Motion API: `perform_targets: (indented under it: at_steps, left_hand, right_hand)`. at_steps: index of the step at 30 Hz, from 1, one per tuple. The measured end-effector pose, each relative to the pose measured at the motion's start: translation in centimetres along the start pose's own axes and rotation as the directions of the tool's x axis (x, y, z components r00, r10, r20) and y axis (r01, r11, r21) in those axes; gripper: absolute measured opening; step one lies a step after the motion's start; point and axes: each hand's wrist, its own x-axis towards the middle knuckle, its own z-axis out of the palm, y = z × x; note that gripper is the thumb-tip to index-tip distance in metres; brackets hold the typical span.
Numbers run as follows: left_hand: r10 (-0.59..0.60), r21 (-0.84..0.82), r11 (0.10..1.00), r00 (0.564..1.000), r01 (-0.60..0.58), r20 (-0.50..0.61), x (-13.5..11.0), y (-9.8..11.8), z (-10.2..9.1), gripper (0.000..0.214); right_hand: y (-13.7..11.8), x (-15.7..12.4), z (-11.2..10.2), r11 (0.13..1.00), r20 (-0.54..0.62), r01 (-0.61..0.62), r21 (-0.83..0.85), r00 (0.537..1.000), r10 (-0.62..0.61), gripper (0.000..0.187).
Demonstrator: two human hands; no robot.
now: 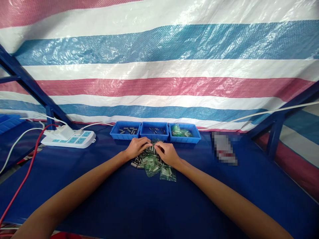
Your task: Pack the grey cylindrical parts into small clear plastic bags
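Observation:
My left hand (136, 148) and my right hand (169, 154) meet over a heap of small metal parts (142, 160) at the middle of the table. Fingers and thumb are pinched together on each hand, the fingertips almost touching. Whatever they grip is too small and too hidden to name. Mixed into the heap are short grey cylinders and thin pin-like pieces. Green-tinted plastic bags (152, 166) lie on its front side, and a clear bag (168, 173) of small parts rests below my right hand.
Behind the heap stand three blue bins: the left bin (123, 136) with grey cylinders, the middle bin (154, 136) with thin pins, the right bin (185, 139) with green bags. A white power strip (86, 141) and red cable (30, 169) lie left; a blurred object (224, 147) lies right.

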Motion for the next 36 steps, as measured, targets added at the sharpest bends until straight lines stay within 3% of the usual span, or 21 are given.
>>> perform_targets:
  at_steps: [11, 26, 36]
  left_hand:
    - [-0.003, 0.024, 1.0, 1.0, 0.003, 0.018, 0.11, 0.18, -0.11, 0.025]
    - [-0.027, 0.04, 0.999, 0.995, 0.024, 0.097, 0.27, 0.22, -0.07, 0.028]
    - [-0.021, 0.041, 0.999, 0.999, 0.019, 0.049, 0.07, 0.06, -0.05, 0.031]
  right_hand:
    - [0.25, 0.03, 0.23, 0.995, 0.078, 0.047, -0.085, 0.996, -0.041, 0.023]
    - [0.43, -0.15, 0.36, 0.995, 0.079, 0.058, -0.078, 0.995, -0.052, 0.019]
    - [0.14, -0.03, 0.12, 0.997, 0.063, 0.049, -0.064, 0.997, -0.045, 0.023]
